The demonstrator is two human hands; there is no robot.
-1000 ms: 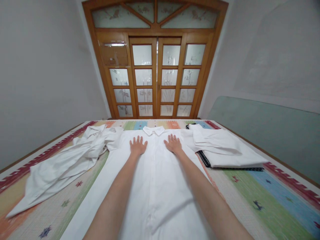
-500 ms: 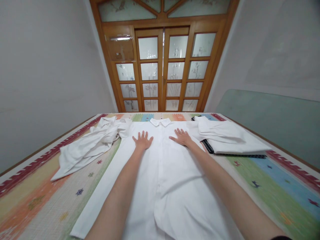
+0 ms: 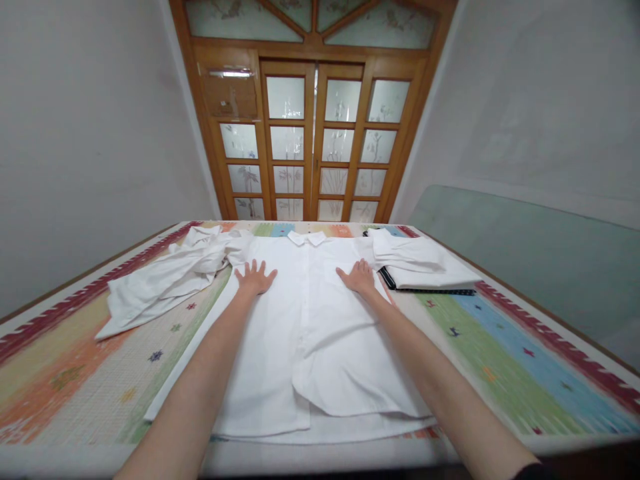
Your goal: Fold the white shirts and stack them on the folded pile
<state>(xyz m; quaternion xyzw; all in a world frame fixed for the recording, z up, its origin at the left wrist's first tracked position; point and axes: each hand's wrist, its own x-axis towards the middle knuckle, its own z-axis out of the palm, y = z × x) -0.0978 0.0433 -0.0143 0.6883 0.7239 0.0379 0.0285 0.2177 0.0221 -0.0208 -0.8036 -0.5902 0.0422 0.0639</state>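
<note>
A white collared shirt (image 3: 280,333) lies spread front side up, its collar at the far end and its hem toward me. My left hand (image 3: 255,279) rests flat on the shirt's left side with the fingers spread. On the right side of the chest, my right hand (image 3: 357,275) lies palm down, fingers apart and stretched toward the sleeve. Neither hand grips the cloth. Creases run across the lower right front, and the button strip goes down the middle. Both forearms cover parts of the shirt.
A crumpled white garment (image 3: 160,283) lies to the left. At the right sits a folded white garment (image 3: 425,263) over dark patterned cloth (image 3: 387,279). A striped tablecloth (image 3: 500,347) covers the table. Wooden glazed doors (image 3: 313,133) stand beyond, with a greenish panel (image 3: 525,247) along the right wall.
My left hand has slid outward to the left across the shirt. My right hand stays near the right chest. The view has shifted, and the shirt's hem now shows.
</note>
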